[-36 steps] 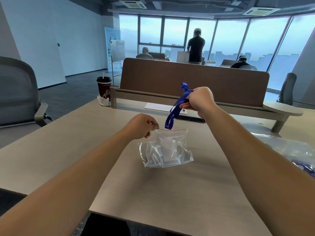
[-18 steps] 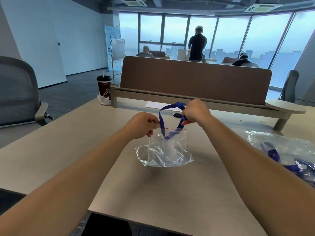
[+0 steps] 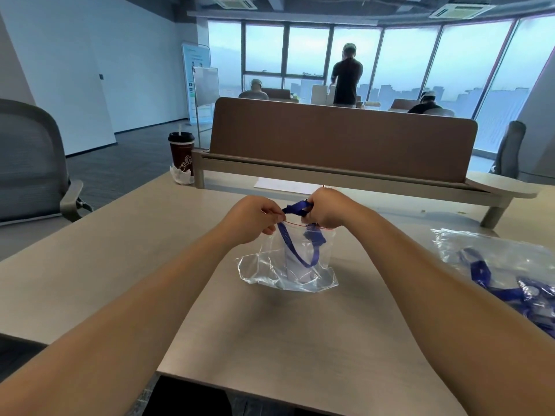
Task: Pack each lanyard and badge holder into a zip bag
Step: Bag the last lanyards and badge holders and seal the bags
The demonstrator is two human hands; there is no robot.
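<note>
A clear zip bag point(image 3: 270, 271) with a red zip line stands crumpled on the desk point(image 3: 300, 340), mouth upward. My left hand point(image 3: 255, 219) pinches the left edge of the bag's mouth. My right hand point(image 3: 326, 210) grips the last loop of a blue lanyard point(image 3: 295, 250) at the mouth; most of the strap hangs inside the bag. A clear badge holder point(image 3: 295, 265) shows faintly inside, under the strap.
A large clear bag point(image 3: 495, 265) holding several blue lanyards lies at the right. A dark coffee cup point(image 3: 181, 153) stands far left beside the brown desk divider point(image 3: 339, 139). A white sheet point(image 3: 279, 185) lies under the divider. A grey chair point(image 3: 30, 163) stands at left.
My right hand has come down from above the bag to its mouth, feeding the blue lanyard in. More strap now lies inside. My left hand has kept its hold on the mouth.
</note>
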